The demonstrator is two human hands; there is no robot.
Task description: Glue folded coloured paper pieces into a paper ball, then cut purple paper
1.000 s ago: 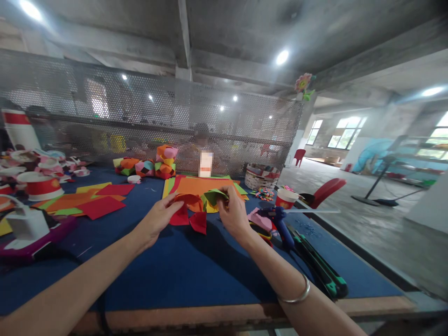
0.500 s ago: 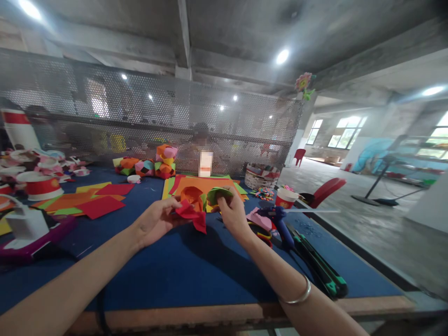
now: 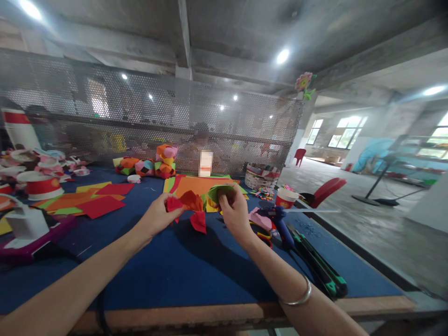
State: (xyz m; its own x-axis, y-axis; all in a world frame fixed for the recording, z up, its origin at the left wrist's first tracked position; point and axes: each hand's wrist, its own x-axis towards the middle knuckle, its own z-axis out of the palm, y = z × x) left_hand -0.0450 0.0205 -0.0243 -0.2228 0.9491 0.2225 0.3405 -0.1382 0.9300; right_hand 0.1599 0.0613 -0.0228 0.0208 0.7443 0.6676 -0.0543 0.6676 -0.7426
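Over the blue table, my left hand (image 3: 159, 215) is closed on the red end of a folded paper piece made of red and orange parts. Its orange part (image 3: 191, 201) bridges toward the right, and a second red flap (image 3: 198, 222) hangs below. My right hand (image 3: 235, 210) pinches a rounded green paper piece (image 3: 220, 192) between thumb and fingers. The green piece sits against the orange one; whether they are joined I cannot tell. Behind both hands lies a stack of coloured sheets (image 3: 185, 185).
Right of my hands lie scissors (image 3: 261, 231), a blue glue gun (image 3: 280, 224) and a green-black cutter (image 3: 320, 266). A paper cup (image 3: 286, 198) stands near the right edge. Left are loose coloured sheets (image 3: 101, 205) and a purple power strip (image 3: 45, 245). Folded paper balls (image 3: 164, 161) stand behind.
My left hand has turned and drawn slightly left with the red end, so the orange part looks more stretched out. My right hand has hardly moved.
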